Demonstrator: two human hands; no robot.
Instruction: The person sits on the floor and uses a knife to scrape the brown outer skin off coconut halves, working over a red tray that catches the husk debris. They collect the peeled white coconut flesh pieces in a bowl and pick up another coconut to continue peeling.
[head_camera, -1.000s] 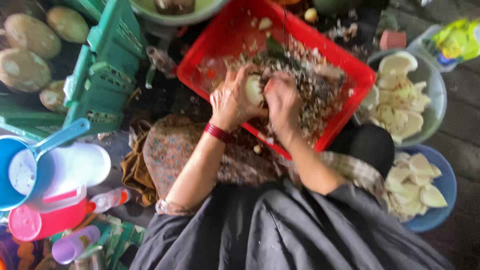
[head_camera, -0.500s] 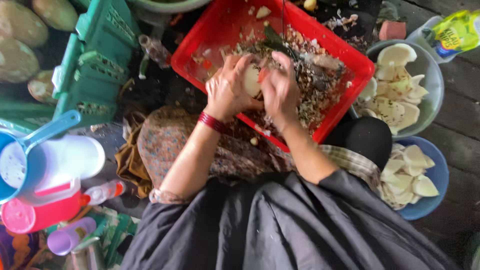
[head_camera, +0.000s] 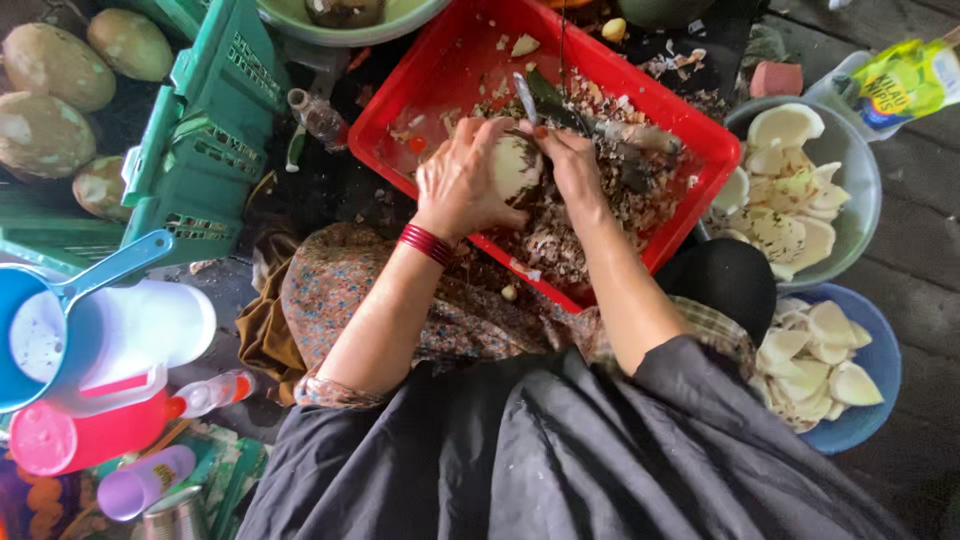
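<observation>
Left hand (head_camera: 462, 185) cupping pale coconut piece (head_camera: 516, 166), right hand (head_camera: 572, 165) gripping knife (head_camera: 527, 100), over red tray (head_camera: 420, 90)

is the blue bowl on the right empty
No, the blue bowl holds a heap of pale white pieces, like the grey bowl above it.

Soft, even daylight falls from above, with no hard shadows. Colours are vivid and the centre is sharp. The wide lens bends the edges, the corners soften slightly, and the dark ground between containers loses detail.
</observation>
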